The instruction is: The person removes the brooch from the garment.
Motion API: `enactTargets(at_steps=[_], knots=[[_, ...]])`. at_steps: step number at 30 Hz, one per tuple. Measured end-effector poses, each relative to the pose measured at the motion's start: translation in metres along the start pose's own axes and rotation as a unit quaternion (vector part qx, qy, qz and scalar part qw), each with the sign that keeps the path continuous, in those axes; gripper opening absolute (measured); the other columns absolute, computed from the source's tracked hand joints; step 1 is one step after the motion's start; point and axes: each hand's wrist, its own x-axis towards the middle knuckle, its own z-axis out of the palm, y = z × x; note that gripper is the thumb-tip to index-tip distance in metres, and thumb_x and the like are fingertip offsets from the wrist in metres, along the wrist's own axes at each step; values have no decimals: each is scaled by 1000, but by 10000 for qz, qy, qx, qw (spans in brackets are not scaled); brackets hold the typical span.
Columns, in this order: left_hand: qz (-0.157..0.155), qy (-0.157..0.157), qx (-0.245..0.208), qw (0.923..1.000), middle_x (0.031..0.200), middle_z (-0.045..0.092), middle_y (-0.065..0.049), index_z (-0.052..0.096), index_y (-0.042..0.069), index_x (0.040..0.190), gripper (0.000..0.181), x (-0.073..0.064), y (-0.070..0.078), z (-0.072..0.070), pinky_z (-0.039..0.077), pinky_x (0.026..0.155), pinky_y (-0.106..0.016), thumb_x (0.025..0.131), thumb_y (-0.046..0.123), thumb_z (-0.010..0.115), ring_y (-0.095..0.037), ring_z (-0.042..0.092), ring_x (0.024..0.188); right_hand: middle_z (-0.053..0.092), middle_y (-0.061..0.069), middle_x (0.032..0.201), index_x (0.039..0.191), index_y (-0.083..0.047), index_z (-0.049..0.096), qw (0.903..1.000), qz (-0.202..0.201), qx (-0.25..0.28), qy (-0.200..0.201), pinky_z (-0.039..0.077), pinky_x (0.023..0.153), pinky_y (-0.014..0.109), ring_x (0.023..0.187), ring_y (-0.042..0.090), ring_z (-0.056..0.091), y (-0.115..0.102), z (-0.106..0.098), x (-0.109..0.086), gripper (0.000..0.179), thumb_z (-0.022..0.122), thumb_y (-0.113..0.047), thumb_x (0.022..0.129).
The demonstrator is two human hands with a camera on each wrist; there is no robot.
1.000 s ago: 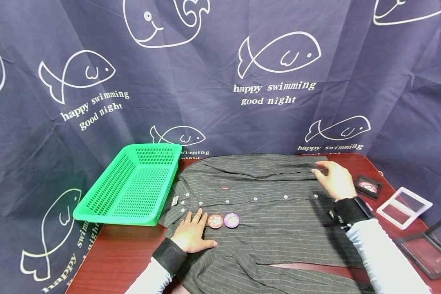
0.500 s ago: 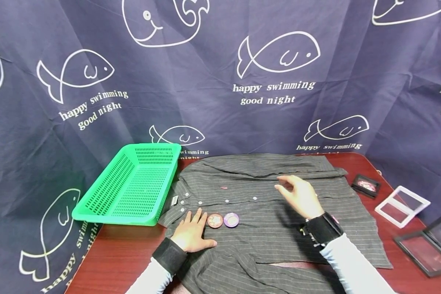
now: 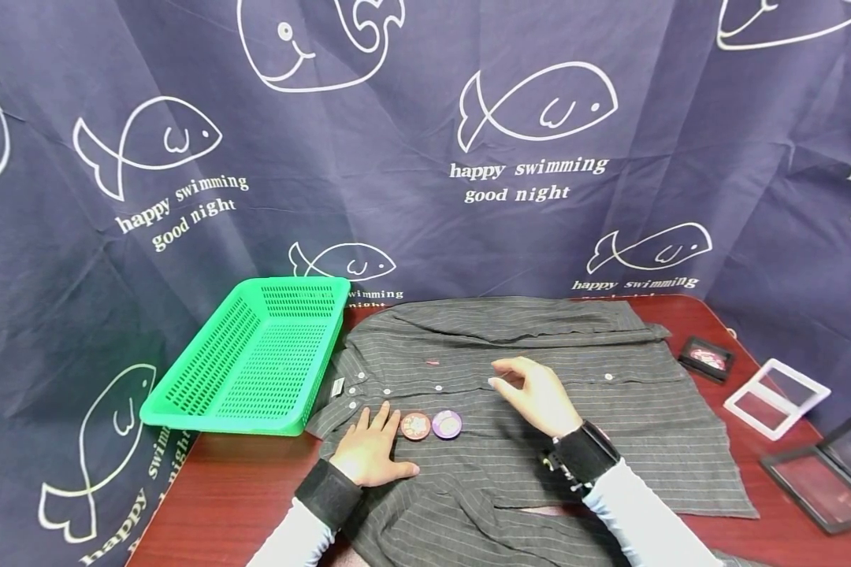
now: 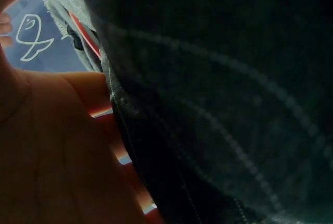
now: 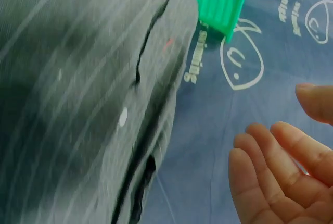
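A dark grey pinstriped button-up shirt (image 3: 652,441) lies spread over the table, collar to the left. My left hand (image 3: 370,453) rests on it below the collar, fingers straight and spread. Just right of those fingertips, an orange round badge (image 3: 415,426) and a purple round badge (image 3: 447,424) sit side by side on the cloth. Over the shirt's middle, around the button line, is my right hand (image 3: 535,398). In the right wrist view its fingers (image 5: 250,182) bend loosely with nothing between them. Dark shirt cloth (image 4: 234,104) fills most of the left wrist view.
A green plastic basket (image 3: 220,425) stands left of the collar. Along the right side of the reddish table (image 3: 234,480) lie a small black case (image 3: 707,359) with a pink-and-white piece, a white frame (image 3: 745,403) and an unfolded black frame (image 3: 815,484). A printed curtain (image 3: 397,173) hangs behind.
My right hand has moved left, from near the shirt's hem on the right to over its middle. The left hand and both badges have stayed in place.
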Motion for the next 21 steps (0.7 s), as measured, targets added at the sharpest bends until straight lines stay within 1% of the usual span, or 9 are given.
enactTargets(at_steps=[5,12,17,21], knots=[[10,5,-8,10000,154,38,-22,44,2,145,98,0,-1,1,33,107,-66,73,61,73,-52,32,140,74,9,100,106,-4,72,9997,-32,133,-204,57,74,33,80,17,70,-7,16,1,25,75,-15,85],[-40,-31,-32,10000,154,37,-21,43,3,146,98,1,-1,0,33,107,-66,73,62,72,-52,32,140,72,6,95,103,-4,73,9972,-59,315,-674,54,71,26,79,13,67,-15,35,2,23,74,-18,85],[-57,-46,-37,10000,155,36,-21,43,4,147,97,2,-1,1,33,107,-65,74,61,72,-52,31,140,71,6,90,103,-1,72,9937,-280,212,-1065,51,68,24,76,12,65,-19,48,5,27,73,-19,84],[-49,-36,-22,10000,154,37,-21,43,3,146,97,1,-1,2,34,107,-65,74,61,72,-52,32,140,71,5,87,102,0,72,9898,-284,100,-1393,51,68,23,75,12,64,-23,57,10,27,73,-19,82]])
